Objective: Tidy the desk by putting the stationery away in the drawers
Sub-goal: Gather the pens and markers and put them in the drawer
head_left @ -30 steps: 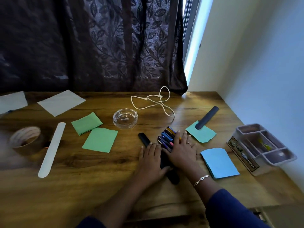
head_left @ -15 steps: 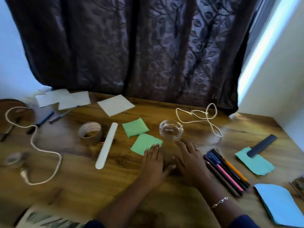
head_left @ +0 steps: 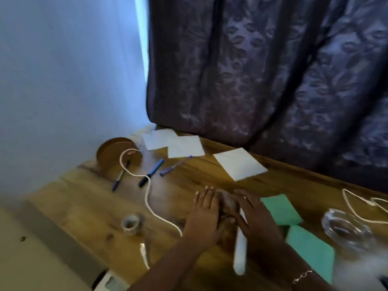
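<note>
My left hand [head_left: 204, 215] and my right hand [head_left: 253, 217] lie flat on the wooden desk [head_left: 88, 208], fingers straight, side by side. Between them sits a blurred brown tape roll [head_left: 228, 203], touched on both sides by my fingers. A white flat strip [head_left: 240, 256] runs under my right hand toward the desk's front. Three pens [head_left: 151, 172] lie at the far left. Two green paper squares [head_left: 281, 208] lie right of my right hand. No drawer is in view.
A white cord [head_left: 149, 198] snakes from a brown round spool [head_left: 114, 153] past a small tape roll [head_left: 131, 224]. White paper sheets [head_left: 239, 163] lie by the dark curtain. A glass dish [head_left: 347, 228] and another cord [head_left: 357, 208] are at the right.
The view has swung left across the desk. Both hands have slid left together, away from the bundle of pens and past the green papers, to the brown tape roll.
</note>
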